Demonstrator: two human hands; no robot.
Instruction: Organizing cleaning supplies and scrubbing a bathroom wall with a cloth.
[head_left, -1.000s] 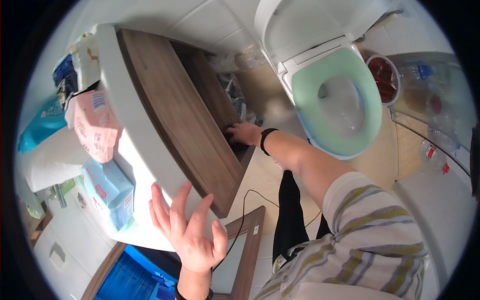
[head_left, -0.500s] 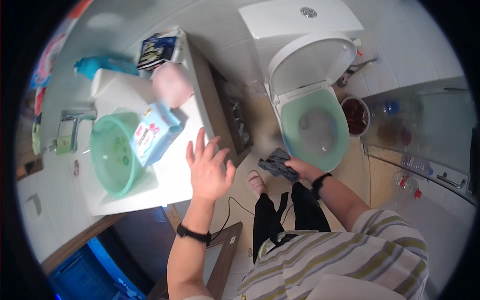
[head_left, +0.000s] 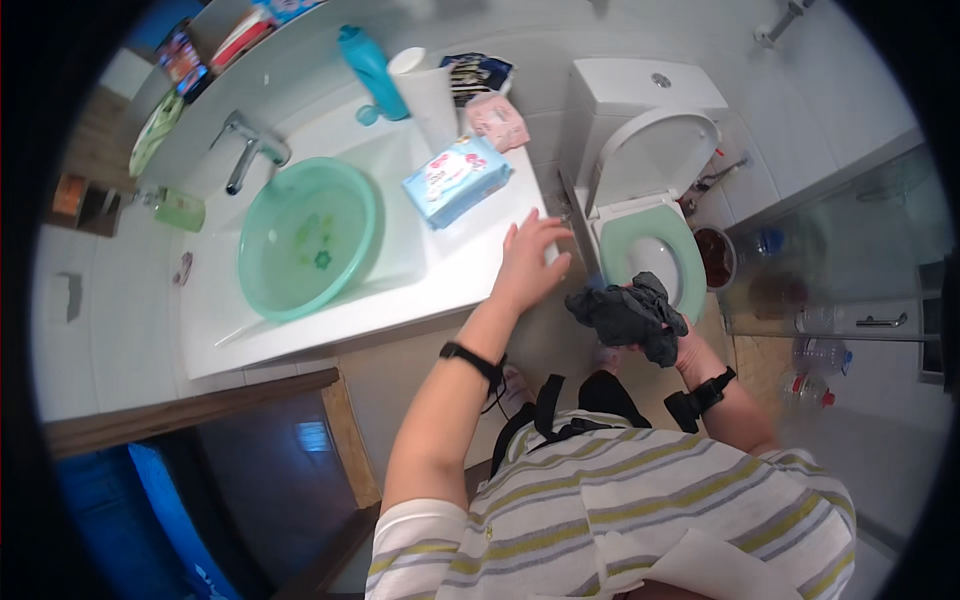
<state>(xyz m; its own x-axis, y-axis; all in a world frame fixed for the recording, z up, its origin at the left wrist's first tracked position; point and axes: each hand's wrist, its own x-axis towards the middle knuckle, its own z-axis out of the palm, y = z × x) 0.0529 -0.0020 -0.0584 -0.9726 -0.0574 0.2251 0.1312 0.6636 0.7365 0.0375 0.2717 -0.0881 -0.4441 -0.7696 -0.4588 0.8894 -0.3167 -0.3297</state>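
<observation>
By toilet (head_left: 650, 180), holds in curled R hand (head_left: 692, 348) dark crumpled bundle (head_left: 630, 314), prob. soft, light, best gripped by fold, w/ L hand (head_left: 530, 265) empty, fingers spread.

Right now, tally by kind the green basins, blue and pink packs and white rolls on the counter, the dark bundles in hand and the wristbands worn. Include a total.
Green basin: 1
Packs: 2, one blue pack, one pink pack
White roll: 1
Dark bundle: 1, in the right hand
Wristbands: 2, one on each wrist
Total: 7
</observation>
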